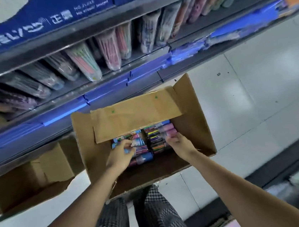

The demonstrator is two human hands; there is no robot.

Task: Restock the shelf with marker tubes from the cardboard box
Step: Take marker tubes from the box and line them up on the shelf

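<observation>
An open cardboard box (192, 119) stands on the floor below the shelf, packed with several colourful marker tubes (153, 133) lying side by side. My left hand (120, 154) reaches into the box's left half, its fingers curled round a blue and pink tube (139, 144). My right hand (179, 142) is in the right half, fingers closed on a pink-capped tube (167, 132). Above, the shelf (104, 85) carries a row of clear marker tubes (85, 62) leaning on their sides.
A second open cardboard box (29, 181) sits on the floor to the left. Blue boxes (41, 19) fill the shelf above. White tiled floor (254, 92) stretches right, with another rack (292, 181) at the lower right. Checked trouser legs (153, 215) stand behind the box.
</observation>
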